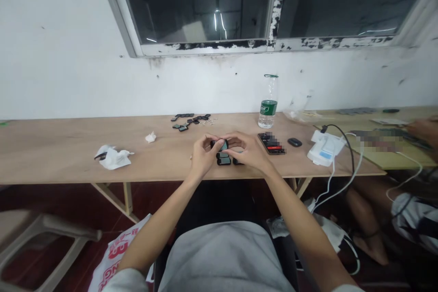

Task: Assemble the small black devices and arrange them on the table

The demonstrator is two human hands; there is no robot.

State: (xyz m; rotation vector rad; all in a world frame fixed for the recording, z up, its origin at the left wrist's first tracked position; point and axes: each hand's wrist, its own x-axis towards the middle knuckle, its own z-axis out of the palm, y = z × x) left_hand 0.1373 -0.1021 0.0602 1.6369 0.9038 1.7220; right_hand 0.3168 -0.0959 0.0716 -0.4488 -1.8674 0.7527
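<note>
My left hand [204,155] and my right hand [247,150] meet over the plywood table [68,155], their fingertips pinching a small black-and-teal plastic part [223,145] between them. Just below my fingers lie more black parts [223,159], partly hidden by my hands. Another black part [237,161] sits half under my right hand. Farther back, a loose scatter of small black-and-teal pieces [190,122] lies on the table. What the held part is exactly, I cannot tell.
A water bottle [268,105], a smartphone [271,143], a black mouse [294,142] and a white charger with cables [325,148] stand to my right. Crumpled tissue [112,157] lies left. A co-worker's hand [424,130] rests on a neighbouring table.
</note>
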